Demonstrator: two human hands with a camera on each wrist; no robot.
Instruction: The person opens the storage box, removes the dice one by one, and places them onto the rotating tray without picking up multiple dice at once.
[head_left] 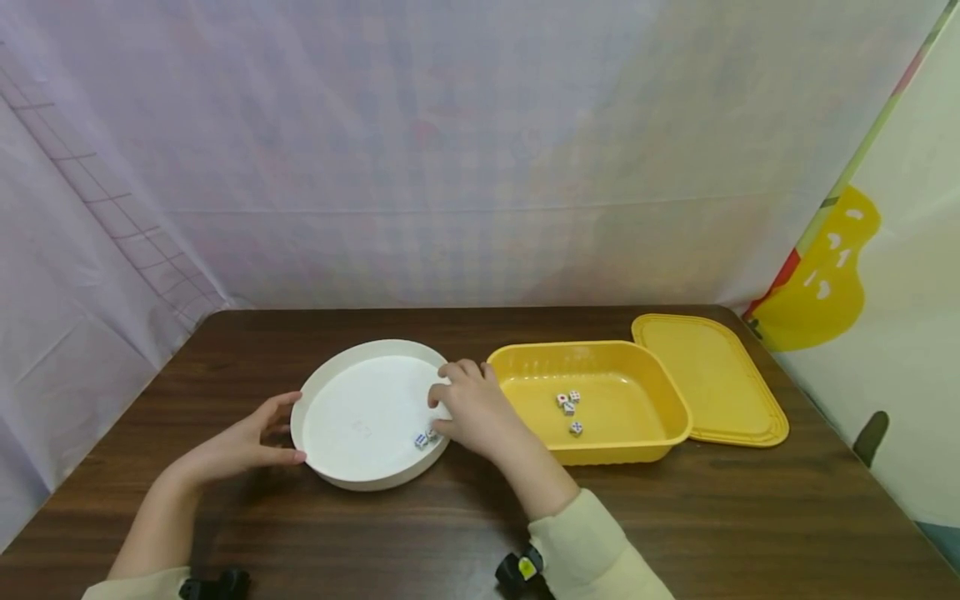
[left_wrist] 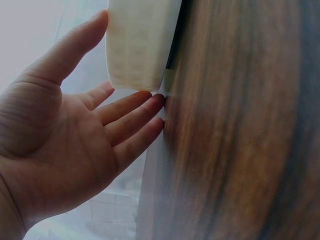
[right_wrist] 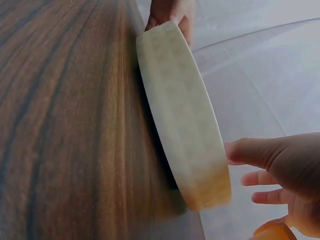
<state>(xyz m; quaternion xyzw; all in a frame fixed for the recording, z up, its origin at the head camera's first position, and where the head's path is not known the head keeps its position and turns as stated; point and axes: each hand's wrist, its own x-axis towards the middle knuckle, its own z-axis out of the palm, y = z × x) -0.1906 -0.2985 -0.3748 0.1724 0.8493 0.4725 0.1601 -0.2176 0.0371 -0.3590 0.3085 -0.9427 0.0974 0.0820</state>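
A round white tray (head_left: pixel 367 417) stands on the table, with white dice (head_left: pixel 422 440) inside near its right front wall. At the tray's left side, my left hand (head_left: pixel 243 440) has its thumb and fingertips at the rim, fingers spread and fairly straight. My right hand (head_left: pixel 480 408) reaches over the right rim, thumb close beside the dice and the other fingers loosely bent. In the right wrist view its thumb (right_wrist: pixel 250 151) is at the tray's rim, apart from the fingers, and no die shows between them.
Right of the tray is a yellow rectangular container (head_left: pixel 630 454) with several dice (head_left: pixel 569 408) on its bottom. A yellow lid (head_left: pixel 720 383) lies beyond it, partly behind the container. A pale curtain (head_left: pixel 450 167) hangs behind the brown wooden table (head_left: pixel 360 542).
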